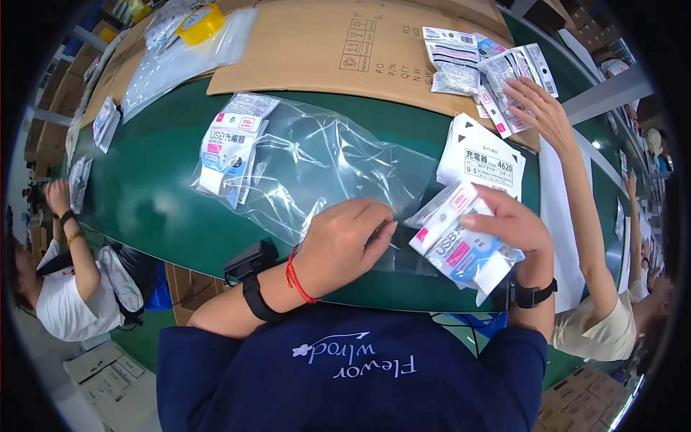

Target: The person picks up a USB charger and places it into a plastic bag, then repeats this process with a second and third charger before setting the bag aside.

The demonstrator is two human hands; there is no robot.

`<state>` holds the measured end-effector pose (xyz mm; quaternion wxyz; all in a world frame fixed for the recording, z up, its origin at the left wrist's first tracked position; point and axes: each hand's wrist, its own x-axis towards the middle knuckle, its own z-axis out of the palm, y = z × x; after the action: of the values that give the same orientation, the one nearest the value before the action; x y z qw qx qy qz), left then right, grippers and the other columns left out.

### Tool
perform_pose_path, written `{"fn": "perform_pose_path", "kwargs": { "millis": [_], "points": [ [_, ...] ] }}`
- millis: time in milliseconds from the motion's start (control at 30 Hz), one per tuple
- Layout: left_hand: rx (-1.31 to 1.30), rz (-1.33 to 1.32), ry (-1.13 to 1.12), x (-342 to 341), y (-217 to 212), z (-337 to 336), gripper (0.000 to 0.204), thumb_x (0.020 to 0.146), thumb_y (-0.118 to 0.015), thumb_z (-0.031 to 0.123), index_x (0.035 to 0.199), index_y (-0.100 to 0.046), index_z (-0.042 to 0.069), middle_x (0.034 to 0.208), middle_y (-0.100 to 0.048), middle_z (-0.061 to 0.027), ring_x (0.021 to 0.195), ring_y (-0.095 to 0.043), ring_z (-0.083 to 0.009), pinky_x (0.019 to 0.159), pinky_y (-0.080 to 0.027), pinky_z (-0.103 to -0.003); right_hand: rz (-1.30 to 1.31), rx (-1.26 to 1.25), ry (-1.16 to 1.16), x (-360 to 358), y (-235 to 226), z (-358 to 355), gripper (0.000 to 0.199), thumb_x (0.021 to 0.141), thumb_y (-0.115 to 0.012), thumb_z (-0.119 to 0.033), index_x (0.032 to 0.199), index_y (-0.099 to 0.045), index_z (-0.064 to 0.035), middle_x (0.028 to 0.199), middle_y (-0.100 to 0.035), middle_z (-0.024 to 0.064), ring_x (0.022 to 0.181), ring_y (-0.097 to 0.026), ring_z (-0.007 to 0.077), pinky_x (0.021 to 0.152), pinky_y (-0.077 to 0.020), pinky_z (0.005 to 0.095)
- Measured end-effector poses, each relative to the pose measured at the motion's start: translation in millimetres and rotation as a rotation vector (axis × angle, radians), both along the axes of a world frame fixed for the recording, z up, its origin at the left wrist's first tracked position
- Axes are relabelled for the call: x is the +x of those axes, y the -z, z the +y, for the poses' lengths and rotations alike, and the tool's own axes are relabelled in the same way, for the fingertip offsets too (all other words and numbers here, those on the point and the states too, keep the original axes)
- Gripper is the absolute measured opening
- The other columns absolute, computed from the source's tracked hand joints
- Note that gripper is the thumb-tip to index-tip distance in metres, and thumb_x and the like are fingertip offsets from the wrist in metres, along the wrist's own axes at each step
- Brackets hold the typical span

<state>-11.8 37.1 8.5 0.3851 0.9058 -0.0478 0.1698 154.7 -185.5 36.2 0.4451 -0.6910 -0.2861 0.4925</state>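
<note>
A large clear plastic bag (317,158) lies across the green table in front of me, with white-and-blue charger packets (229,151) inside its far left end. My left hand (345,234) is closed in a pinch over the bag's near right part and seems to grip its film; the fingertips partly hide the spot. In my right hand (515,223) is a small bundle of similar charger packets (464,241), thumb on top, just right of the bag. Beyond that hand sits a stack of white printed cards (482,158).
A flattened cardboard sheet (302,43) covers the far side, with a yellow tape roll (200,24) on clear film at left. At right, a co-worker's hand (536,108) touches more packets (453,61). Another person's hand (57,196) is at the left edge near a packet (79,183).
</note>
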Motion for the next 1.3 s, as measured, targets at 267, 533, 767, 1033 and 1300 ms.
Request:
{"fn": "perform_pose_path", "kwargs": {
  "millis": [267,533,767,1033,1300],
  "points": [
    [0.022,-0.112,-0.001,-2.3,-0.2,1.2,0.010,0.076,-0.065,0.004,0.082,-0.056,0.004,0.075,-0.058,-0.0082,0.064,-0.058,-0.0268,0.056,-0.047,-0.035,0.152,-0.024,0.258,6.3,-4.0,8.0,0.044,0.089,-0.065,-0.022,0.126,-0.052,-0.0020,0.112,-0.063,0.0067,0.101,-0.056,0.0125,0.089,-0.0440,0.0271],
    [-0.009,-0.170,0.018,-5.4,0.5,1.4,0.011,0.074,-0.066,-0.001,0.083,-0.060,0.002,0.076,-0.061,-0.0095,0.064,-0.059,-0.0242,0.052,-0.047,-0.032,-0.163,0.056,-0.260,0.5,-0.2,-5.5,0.039,0.089,-0.064,-0.023,0.121,-0.057,-0.0022,0.109,-0.064,0.0055,0.099,-0.058,0.0134,0.088,-0.0451,0.0270],
    [0.069,-0.229,0.088,-11.2,-1.5,-2.0,0.015,0.073,-0.068,0.000,0.086,-0.061,0.003,0.080,-0.060,-0.0088,0.067,-0.059,-0.0244,0.055,-0.048,-0.032,0.138,-0.092,0.132,-8.5,15.5,23.4,0.041,0.089,-0.063,-0.019,0.125,-0.053,0.0003,0.112,-0.062,0.0064,0.103,-0.055,0.0125,0.091,-0.0431,0.0282],
    [0.149,-0.241,0.144,-10.1,-4.1,-5.4,0.019,0.071,-0.069,0.003,0.088,-0.061,0.003,0.087,-0.059,-0.0085,0.068,-0.058,-0.0242,0.057,-0.047,-0.031,-0.126,0.023,-0.295,-12.7,22.5,52.7,0.039,0.091,-0.060,-0.022,0.123,-0.054,-0.0013,0.110,-0.063,0.0059,0.097,-0.057,0.0143,0.087,-0.0449,0.0281],
    [0.162,-0.243,0.193,-14.9,-8.1,-7.0,0.020,0.071,-0.062,0.004,0.090,-0.057,0.002,0.086,-0.053,-0.0080,0.069,-0.055,-0.0232,0.061,-0.047,-0.032,0.109,0.141,-0.007,-29.2,26.3,97.5,0.040,0.091,-0.059,-0.021,0.125,-0.051,-0.0010,0.113,-0.060,0.0076,0.098,-0.057,0.0156,0.088,-0.0451,0.0290]
  ]
}}
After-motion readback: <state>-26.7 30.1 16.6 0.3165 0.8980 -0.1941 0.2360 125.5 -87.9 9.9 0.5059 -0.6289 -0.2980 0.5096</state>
